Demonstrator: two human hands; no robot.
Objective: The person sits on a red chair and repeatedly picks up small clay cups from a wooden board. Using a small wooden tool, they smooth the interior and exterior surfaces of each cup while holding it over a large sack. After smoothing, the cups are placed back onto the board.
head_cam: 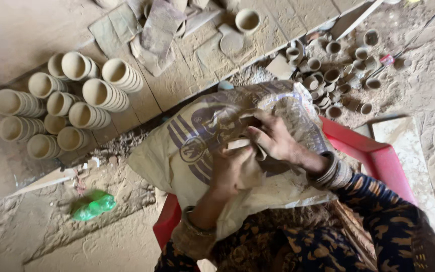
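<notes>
Woven plastic sack (197, 146), laid across a red tray (378, 156), was gripped at its bunched mouth by both closed hands, left hand (232, 171) below right hand (273, 138).

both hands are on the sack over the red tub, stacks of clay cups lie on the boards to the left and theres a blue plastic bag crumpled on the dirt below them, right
Not quite: the crumpled plastic bag on the dirt is green, not blue, as the head view shows. The rest holds: the left hand and right hand are on the sack over the red tub, and the stacks of clay cups lie on the boards.
</notes>
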